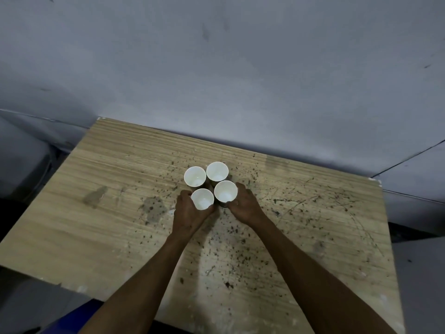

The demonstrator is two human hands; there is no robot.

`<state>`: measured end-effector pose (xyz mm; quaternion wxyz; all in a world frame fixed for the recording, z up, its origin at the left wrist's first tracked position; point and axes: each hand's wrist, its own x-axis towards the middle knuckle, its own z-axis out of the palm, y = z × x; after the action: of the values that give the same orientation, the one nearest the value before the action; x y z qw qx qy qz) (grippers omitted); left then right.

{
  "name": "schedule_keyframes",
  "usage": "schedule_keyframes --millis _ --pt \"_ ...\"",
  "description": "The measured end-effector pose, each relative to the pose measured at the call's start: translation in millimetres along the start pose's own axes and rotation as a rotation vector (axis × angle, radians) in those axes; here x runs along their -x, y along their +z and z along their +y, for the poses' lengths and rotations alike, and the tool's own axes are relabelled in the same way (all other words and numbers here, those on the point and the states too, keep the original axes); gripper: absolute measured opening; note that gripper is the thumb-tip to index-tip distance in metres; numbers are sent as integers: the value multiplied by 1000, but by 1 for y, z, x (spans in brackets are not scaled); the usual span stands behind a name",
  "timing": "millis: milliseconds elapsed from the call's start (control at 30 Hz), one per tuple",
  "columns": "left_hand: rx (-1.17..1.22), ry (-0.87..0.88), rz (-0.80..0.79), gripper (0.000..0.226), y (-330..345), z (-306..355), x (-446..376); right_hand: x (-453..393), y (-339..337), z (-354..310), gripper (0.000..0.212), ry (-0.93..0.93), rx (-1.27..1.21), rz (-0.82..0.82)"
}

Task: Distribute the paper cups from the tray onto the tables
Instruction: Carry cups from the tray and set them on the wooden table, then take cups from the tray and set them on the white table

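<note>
Four upright cups (pixel 210 184) stand clustered, rims almost touching, at the centre of the table (pixel 101 213), leaving no passable gap between them. The hands (pixel 190 210) flank the two lower cups and close off the approach from below. Open table surface lies left, right and above the cluster. A wall (pixel 240 68) bounds the table's upper edge.

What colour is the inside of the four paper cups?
White inside all four upright paper cups, clearest in the head view.
</note>
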<state>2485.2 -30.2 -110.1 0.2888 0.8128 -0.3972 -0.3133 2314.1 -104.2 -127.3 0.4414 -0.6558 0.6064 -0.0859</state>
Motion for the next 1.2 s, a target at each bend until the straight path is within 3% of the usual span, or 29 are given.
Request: schedule_keyframes --millis 133,333,633,733,867,1067,1200 --pt "-59 25 0 87 -5 7 11 32 -24 -25 67 -46 21 5" --pt "-153 264 22 52 -27 17 35 65 -40 -25 53 -119 182 41" --pt "-328 529 -107 64 -56 50 100 151 -65 -15 61 -259 436 242" --pt "-374 622 -86 57 -54 62 134 194 -74 1 64 -234 478 275" --pt "-454 714 -116 70 -41 71 194 267 -88 32 69 -177 510 339" --pt "-541 863 -145 68 -5 93 285 376 -116 92 72 -67 520 444" --pt "-557 921 -248 69 36 116 353 456 -138 145 72 34 458 505"
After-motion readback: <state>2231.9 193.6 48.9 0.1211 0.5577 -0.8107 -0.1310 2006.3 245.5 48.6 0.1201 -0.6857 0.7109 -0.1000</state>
